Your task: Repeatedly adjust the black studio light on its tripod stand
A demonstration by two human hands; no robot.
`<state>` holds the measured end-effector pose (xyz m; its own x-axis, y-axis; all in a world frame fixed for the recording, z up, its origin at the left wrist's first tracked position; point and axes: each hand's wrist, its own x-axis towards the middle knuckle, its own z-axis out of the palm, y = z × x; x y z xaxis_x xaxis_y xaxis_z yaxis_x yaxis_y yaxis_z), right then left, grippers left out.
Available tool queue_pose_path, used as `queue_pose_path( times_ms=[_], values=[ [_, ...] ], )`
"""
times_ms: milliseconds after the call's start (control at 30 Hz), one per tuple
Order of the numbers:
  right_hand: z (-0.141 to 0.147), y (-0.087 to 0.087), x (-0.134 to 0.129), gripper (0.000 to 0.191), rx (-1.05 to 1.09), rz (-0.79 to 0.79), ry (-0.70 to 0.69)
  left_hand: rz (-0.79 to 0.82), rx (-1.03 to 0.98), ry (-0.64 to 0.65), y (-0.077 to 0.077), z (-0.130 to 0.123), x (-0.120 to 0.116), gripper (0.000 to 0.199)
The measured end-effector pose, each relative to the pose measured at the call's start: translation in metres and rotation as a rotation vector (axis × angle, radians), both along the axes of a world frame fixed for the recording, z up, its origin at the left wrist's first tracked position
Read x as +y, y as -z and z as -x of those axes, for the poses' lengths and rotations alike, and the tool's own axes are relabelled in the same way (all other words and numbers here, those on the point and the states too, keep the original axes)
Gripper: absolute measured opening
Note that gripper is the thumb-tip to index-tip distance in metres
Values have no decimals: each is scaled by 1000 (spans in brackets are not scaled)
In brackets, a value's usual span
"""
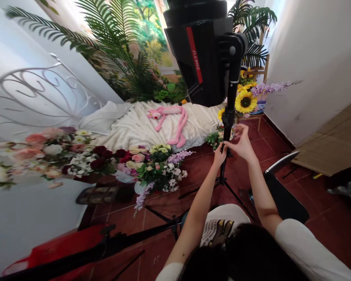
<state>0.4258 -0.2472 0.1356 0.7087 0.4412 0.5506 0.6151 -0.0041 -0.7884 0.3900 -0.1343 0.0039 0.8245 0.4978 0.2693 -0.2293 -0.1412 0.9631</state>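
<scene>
A black studio light (201, 58) with a red stripe is mounted on a black stand (228, 117) that stands upright on the floor. My left hand (220, 155) is wrapped round the stand's pole, low on it. Just to the right, my right hand (242, 143) is raised beside the pole, its fingers curved and apart, the thumb near the pole and my left hand. Nothing shows between the right fingers. Part of the left fingers is hidden by the pole.
A pink plush toy (175, 113) lies on a cream-draped bed (131, 125) behind bouquets (160, 168). Sunflowers (245, 101) stand right of the pole. A black chair (283, 199) is at the right, another black stand (146, 234) and a red bag (61, 246) at lower left.
</scene>
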Motion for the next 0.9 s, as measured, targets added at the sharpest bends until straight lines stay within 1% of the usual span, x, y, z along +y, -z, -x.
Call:
queue_pose_path(
  times_ms=[67, 133, 167, 200, 267, 367, 467, 533, 600, 700, 767, 800, 833, 900],
  values=[
    [-7, -26, 20, 73, -98, -112, 17, -14, 19, -9, 0, 1, 0, 56],
    [-15, -46, 41, 75, -163, -179, -13, -29, 37, -6, -1, 2, 0, 57],
    [-20, -53, 50, 73, -175, -197, -35, -37, 41, -3, -1, 2, 0, 58],
    [-25, -58, 58, 69, -176, -210, -52, -45, 42, -4, -1, 2, 0, 59],
    [-32, -62, 70, 57, -161, -221, -64, -62, 46, -7, -1, 2, -1, 59],
    [-38, -59, 78, 43, -167, -224, 0, -75, 71, -11, 0, 2, -3, 59],
    [-35, -49, 81, 35, -187, -194, 120, -85, 80, 3, 1, 3, -4, 59],
    [-31, -36, 82, 34, -147, -166, 189, -91, 56, 34, 2, 4, -4, 57],
    [-25, -16, 82, 35, -79, -154, 245, -99, 17, 71, 3, 4, -3, 56],
    [-18, 22, 76, 32, -3, -138, 297, -99, -26, 104, 6, 1, -2, 59],
    [-15, 43, 70, 28, 22, -114, 265, -83, -36, 116, 9, -1, -2, 59],
    [-15, 50, 68, 27, 28, -106, 234, -78, -39, 119, 11, -2, -2, 58],
    [-16, 53, 66, 27, 31, -103, 198, -76, -40, 119, 12, -2, -2, 57],
    [-18, 54, 64, 29, 34, -114, 137, -82, -29, 112, 13, -1, -2, 54]
  ],
)
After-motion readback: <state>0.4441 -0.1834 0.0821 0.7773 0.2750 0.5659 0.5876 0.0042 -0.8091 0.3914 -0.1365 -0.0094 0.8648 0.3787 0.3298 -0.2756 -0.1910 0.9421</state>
